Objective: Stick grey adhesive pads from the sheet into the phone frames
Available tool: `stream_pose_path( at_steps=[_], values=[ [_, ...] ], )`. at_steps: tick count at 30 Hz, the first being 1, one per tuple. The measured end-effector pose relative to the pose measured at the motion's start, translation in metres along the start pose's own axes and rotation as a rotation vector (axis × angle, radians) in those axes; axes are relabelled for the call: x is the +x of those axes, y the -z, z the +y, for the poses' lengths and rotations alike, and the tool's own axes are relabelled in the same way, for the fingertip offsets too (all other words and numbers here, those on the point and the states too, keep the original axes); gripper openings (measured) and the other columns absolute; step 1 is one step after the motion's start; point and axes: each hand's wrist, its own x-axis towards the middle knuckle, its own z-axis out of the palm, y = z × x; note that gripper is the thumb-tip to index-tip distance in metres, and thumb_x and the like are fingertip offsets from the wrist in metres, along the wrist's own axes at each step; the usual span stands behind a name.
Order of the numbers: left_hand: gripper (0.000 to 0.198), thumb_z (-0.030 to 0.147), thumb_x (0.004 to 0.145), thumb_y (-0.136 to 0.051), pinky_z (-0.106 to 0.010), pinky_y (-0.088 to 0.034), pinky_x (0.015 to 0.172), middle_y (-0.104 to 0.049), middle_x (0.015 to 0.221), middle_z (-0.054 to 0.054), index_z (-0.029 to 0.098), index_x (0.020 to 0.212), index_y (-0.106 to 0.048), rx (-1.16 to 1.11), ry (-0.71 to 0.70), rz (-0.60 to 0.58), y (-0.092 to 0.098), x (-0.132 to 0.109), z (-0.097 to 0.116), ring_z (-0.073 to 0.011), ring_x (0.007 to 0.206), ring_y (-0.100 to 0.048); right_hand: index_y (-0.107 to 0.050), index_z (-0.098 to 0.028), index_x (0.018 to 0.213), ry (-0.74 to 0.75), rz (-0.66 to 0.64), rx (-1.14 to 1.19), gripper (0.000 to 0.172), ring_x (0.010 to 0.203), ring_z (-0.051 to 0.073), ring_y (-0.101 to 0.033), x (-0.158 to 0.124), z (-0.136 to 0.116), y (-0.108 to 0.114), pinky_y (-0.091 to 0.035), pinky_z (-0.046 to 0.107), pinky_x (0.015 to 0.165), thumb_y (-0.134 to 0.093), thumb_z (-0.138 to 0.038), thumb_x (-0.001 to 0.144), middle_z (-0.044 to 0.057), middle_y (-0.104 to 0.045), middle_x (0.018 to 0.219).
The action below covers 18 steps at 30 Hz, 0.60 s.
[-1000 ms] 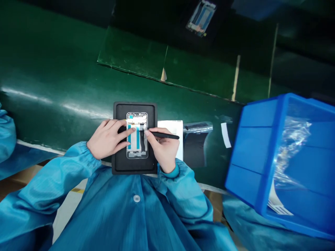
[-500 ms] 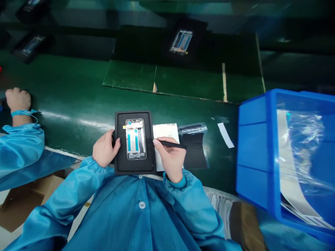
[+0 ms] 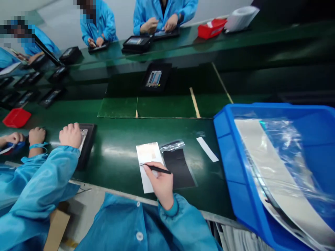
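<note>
My left hand reaches far left, its fingers curled down over the left part of a black tray. An opened phone lies in that tray, partly covered by the hand. The fingertips are hidden. My right hand is closed on black tweezers, held like a pen, tips pointing left. Beneath the tweezers lies a white sheet with a pale beige print at its top. To its right is a black sheet in clear film.
A blue bin with white strips and clear film stands at right. A white strip lies beside it. Another tray with a phone sits on the raised green board. A neighbour's hands are at far left; co-workers sit opposite. A red bin stands left.
My left hand and the black tray with the phone have moved from in front of me to the left. My right hand still holds the tweezers, now over the white sheet. The view has tilted up.
</note>
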Motion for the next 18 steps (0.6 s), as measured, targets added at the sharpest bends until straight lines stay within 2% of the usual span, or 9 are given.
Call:
stream_pose_path(
  at_steps=[1, 2, 5, 8, 10, 12, 14, 16, 18],
  values=[
    [0.041, 0.024, 0.092, -0.035, -0.054, -0.046, 0.090, -0.061, 0.120, -0.029, 0.007, 0.121, -0.058, -0.023, -0.038, 0.020, 0.007, 0.012, 0.025, -0.0421, 0.113, -0.059, -0.076, -0.022, 0.085, 0.008, -0.020, 0.006, 0.009, 0.078, 0.024, -0.076, -0.001, -0.002, -0.001, -0.063, 0.038, 0.076, -0.077, -0.030, 0.081, 0.006, -0.079, 0.084],
    [0.041, 0.027, 0.092, -0.039, -0.050, -0.047, 0.093, -0.062, 0.122, -0.026, 0.010, 0.125, -0.058, -0.077, -0.105, -0.016, 0.012, 0.023, 0.055, -0.0388, 0.114, -0.060, -0.076, -0.022, 0.084, 0.016, -0.031, 0.016, 0.009, 0.076, 0.024, -0.076, -0.002, -0.004, -0.001, -0.063, 0.037, 0.075, -0.077, -0.030, 0.081, 0.006, -0.079, 0.082],
    [0.040, 0.032, 0.095, -0.046, -0.036, -0.050, 0.092, -0.068, 0.121, -0.011, 0.024, 0.132, -0.057, -0.192, -0.284, -0.064, 0.019, 0.059, 0.164, -0.0269, 0.111, -0.064, -0.076, -0.021, 0.082, 0.029, -0.044, 0.053, 0.008, 0.070, 0.023, -0.076, -0.006, -0.009, -0.003, -0.064, 0.033, 0.070, -0.076, -0.029, 0.081, 0.005, -0.079, 0.077],
    [0.049, 0.031, 0.097, -0.049, -0.034, -0.050, 0.094, -0.069, 0.123, -0.011, 0.026, 0.146, -0.046, -0.281, -0.390, -0.081, 0.020, 0.093, 0.265, -0.0251, 0.112, -0.065, -0.076, -0.021, 0.081, 0.015, -0.054, 0.059, 0.008, 0.068, 0.023, -0.075, -0.007, -0.008, -0.004, -0.064, 0.032, 0.069, -0.076, -0.029, 0.081, 0.005, -0.078, 0.076],
    [0.052, 0.031, 0.099, -0.050, -0.037, -0.050, 0.095, -0.068, 0.122, -0.014, 0.023, 0.149, -0.042, -0.330, -0.422, -0.090, 0.021, 0.112, 0.314, -0.0256, 0.111, -0.066, -0.076, -0.021, 0.080, 0.000, -0.041, 0.050, 0.008, 0.068, 0.024, -0.075, -0.007, -0.006, -0.003, -0.063, 0.032, 0.068, -0.076, -0.029, 0.081, 0.004, -0.078, 0.075],
    [0.048, 0.034, 0.099, -0.053, -0.041, -0.052, 0.095, -0.066, 0.122, -0.014, 0.020, 0.144, -0.047, -0.377, -0.436, -0.100, 0.022, 0.127, 0.345, -0.0251, 0.110, -0.066, -0.075, -0.022, 0.079, -0.015, -0.027, 0.042, 0.008, 0.068, 0.024, -0.075, -0.006, -0.005, -0.002, -0.063, 0.032, 0.068, -0.075, -0.030, 0.080, 0.004, -0.077, 0.074],
    [0.043, 0.038, 0.098, -0.059, -0.045, -0.055, 0.094, -0.063, 0.126, -0.012, 0.018, 0.135, -0.055, -0.426, -0.439, -0.104, 0.023, 0.139, 0.362, -0.0238, 0.110, -0.064, -0.075, -0.023, 0.078, -0.029, -0.019, 0.049, 0.007, 0.068, 0.025, -0.075, -0.006, -0.004, -0.001, -0.062, 0.032, 0.066, -0.074, -0.030, 0.080, 0.003, -0.077, 0.074],
    [0.041, 0.040, 0.096, -0.061, -0.046, -0.056, 0.094, -0.060, 0.129, -0.010, 0.017, 0.129, -0.058, -0.482, -0.431, -0.101, 0.022, 0.147, 0.365, -0.0230, 0.111, -0.063, -0.075, -0.024, 0.078, -0.037, -0.014, 0.069, 0.006, 0.066, 0.025, -0.075, -0.007, -0.004, 0.000, -0.062, 0.031, 0.065, -0.074, -0.030, 0.080, 0.003, -0.077, 0.073],
    [0.039, 0.039, 0.096, -0.062, -0.046, -0.056, 0.094, -0.061, 0.129, -0.010, 0.017, 0.128, -0.059, -0.544, -0.406, -0.099, 0.018, 0.150, 0.355, -0.0229, 0.111, -0.063, -0.075, -0.023, 0.078, -0.035, -0.013, 0.081, 0.006, 0.066, 0.025, -0.075, -0.007, -0.005, 0.000, -0.062, 0.031, 0.065, -0.075, -0.029, 0.079, 0.003, -0.077, 0.072]
  ],
)
